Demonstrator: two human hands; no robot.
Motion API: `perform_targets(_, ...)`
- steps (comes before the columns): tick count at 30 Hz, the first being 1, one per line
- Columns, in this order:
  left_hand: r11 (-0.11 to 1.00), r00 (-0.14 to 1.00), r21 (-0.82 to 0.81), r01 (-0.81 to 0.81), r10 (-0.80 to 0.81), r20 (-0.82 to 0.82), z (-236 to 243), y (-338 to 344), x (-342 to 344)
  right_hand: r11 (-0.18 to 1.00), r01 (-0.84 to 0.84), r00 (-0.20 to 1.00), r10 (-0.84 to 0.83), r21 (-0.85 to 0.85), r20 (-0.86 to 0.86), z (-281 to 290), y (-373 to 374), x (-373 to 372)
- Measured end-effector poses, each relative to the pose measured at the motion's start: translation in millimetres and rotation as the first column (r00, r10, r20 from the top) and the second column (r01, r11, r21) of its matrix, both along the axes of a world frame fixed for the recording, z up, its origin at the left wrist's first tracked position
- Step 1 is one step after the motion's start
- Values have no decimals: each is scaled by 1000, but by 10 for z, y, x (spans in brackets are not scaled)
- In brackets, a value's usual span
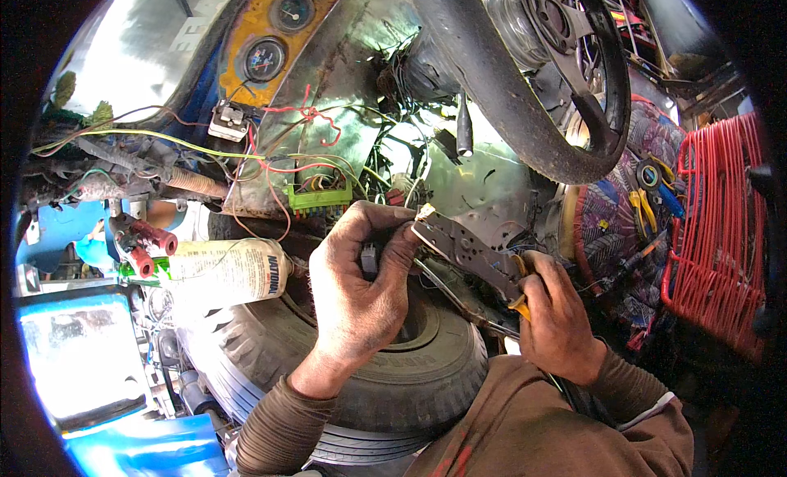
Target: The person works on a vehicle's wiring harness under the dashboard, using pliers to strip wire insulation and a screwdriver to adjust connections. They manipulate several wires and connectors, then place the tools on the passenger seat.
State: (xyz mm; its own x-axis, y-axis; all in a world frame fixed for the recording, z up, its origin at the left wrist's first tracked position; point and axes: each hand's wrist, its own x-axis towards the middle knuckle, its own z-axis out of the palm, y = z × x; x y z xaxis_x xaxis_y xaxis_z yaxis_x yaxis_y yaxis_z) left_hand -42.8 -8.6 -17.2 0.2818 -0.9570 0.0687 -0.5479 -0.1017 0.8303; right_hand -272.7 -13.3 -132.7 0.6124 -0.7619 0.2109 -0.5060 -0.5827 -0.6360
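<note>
My left hand (361, 284) is closed around a small grey plastic piece (369, 259), with thumb and index pinched by a small pale end (426, 210) at the jaws of a crimping tool (463, 246). What the pinch holds is too small to make out clearly. My right hand (557, 321) grips the tool's yellow handles. Behind my hands is a green fuse block (318, 196) with loose coloured wires (270, 167).
A black steering wheel (525, 108) hangs above; a yellow gauge panel (244, 36) is upper left. A tyre (270, 354) lies below, beside a cream cylinder (221, 272). At right are tools (648, 198), a patterned cushion (615, 288) and a red corded seat (713, 223).
</note>
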Motion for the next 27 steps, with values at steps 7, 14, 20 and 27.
perform_targets(7, 998, 988, 56, 10, -1, -157, -1, -12, -12, 990, 29, 999, -34, -138, -34, 34, -148, 11)
perform_targets(14, 995, 996, 76, 63, -58, -66, -64, 10, 4, 995, 34, 999, -36, -94, -15, 1, -159, 99)
perform_targets(20, 998, 997, 23, 62, -63, 33, -99, 11, 7, 998, 36, 999, -35, -46, 23, 19, -101, 105)
perform_targets(27, 997, 998, 67, 38, -40, 40, -75, 6, -40, 998, 24, 995, -19, -50, 94, -55, -175, 61)
